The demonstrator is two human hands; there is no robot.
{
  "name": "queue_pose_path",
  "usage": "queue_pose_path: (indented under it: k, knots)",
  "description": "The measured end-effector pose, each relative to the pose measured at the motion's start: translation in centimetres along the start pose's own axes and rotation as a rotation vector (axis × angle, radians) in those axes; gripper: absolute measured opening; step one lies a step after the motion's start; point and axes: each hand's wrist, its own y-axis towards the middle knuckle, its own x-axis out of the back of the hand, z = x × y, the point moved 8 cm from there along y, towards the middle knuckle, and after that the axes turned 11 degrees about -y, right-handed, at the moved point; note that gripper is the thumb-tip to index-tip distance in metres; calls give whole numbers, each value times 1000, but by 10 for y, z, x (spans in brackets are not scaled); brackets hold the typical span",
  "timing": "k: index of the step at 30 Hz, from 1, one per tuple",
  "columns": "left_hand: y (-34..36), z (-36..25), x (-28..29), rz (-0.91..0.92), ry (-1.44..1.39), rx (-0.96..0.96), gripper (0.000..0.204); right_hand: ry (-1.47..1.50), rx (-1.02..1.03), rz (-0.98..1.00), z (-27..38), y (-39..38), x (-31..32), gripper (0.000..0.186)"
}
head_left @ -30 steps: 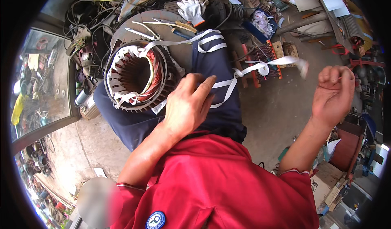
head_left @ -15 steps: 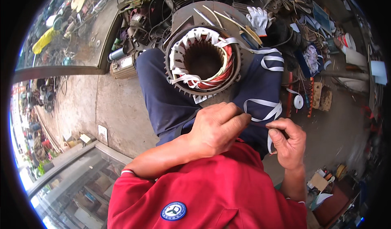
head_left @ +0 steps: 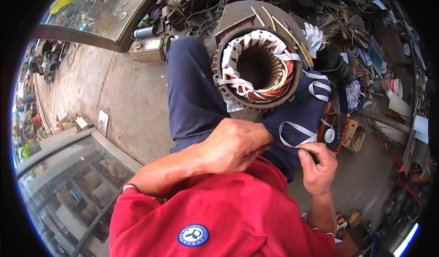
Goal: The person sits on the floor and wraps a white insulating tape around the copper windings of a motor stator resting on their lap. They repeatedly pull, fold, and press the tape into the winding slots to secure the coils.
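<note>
While the person sits bent over the work, the motor stator point(head_left: 275, 69) rests bore-up on a low support point(head_left: 227, 11) just past the knees, and white tape point(head_left: 299, 128) lies looped over the right thigh of the dark trousers point(head_left: 187, 90). I'd judge the step in hand to be handling this loose tape: part of the stator's winding point(head_left: 232, 60) is wrapped in white, while another stretch shows bare reddish and cream wires point(head_left: 279, 90). The next move, to my mind, calls for a sure pinch on the tape and slack drawn out without a twist. The right hand point(head_left: 318, 165) has thumb and forefinger curled toward each other where the loop comes up to the forefinger's tip; I can't tell whether they actually grip it. The left hand point(head_left: 240, 142) looks bunched, knuckles up, hiding its fingertips, so I can't say if anything is caught there. Nor can I follow the tape whole: how the loop joins the strip higher on the thigh, or the roll point(head_left: 329, 136) beside the leg, is hard to make out.
</note>
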Motion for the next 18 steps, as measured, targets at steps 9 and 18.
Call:
queue_pose_path:
  k: [9, 18]
  knots:
    - [25, 15, 27, -125, 115, 10, 16, -438, 303, -150, 36, 6, 29, 25]
    - [148, 26, 39, -77, 1114, -158, 40, -1130, 125, -899, 45, 15, 192, 19]
